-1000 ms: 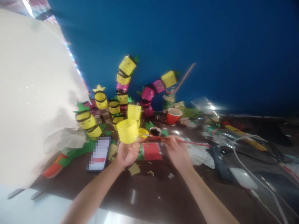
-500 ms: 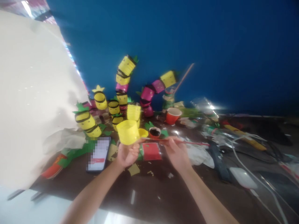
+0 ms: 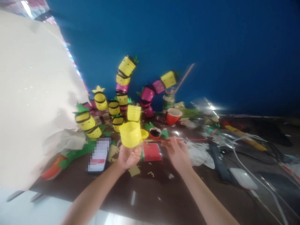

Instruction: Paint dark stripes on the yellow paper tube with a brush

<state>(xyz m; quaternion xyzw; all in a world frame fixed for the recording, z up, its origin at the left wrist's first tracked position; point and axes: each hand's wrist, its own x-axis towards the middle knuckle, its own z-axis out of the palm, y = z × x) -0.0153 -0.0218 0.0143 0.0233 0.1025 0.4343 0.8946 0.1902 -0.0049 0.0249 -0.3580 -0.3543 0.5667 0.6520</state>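
Note:
My left hand (image 3: 130,157) is closed around the lower part of a plain yellow cup (image 3: 130,135), raised over the table. Between the fingers of my right hand (image 3: 178,151) is a thin red-handled paintbrush (image 3: 193,140), held nearly level and reaching left toward the cup. Its tip is blurred near my left fingers, and I cannot tell whether it touches the cup. Just behind the brush stands a small pot of dark paint (image 3: 155,132). A square red piece (image 3: 152,152) lies on the table between my hands.
Yellow and pink cups with black bands (image 3: 146,96) are stacked in leaning columns by the blue wall. A red cup (image 3: 174,116) stands behind my right hand. At left lies a phone (image 3: 99,154); at right, a white cable (image 3: 241,153) and a yellow-handled tool (image 3: 249,139).
The yellow cup has shifted slightly right and down and turned a little in my left hand. The brush has slid slightly left with my right hand.

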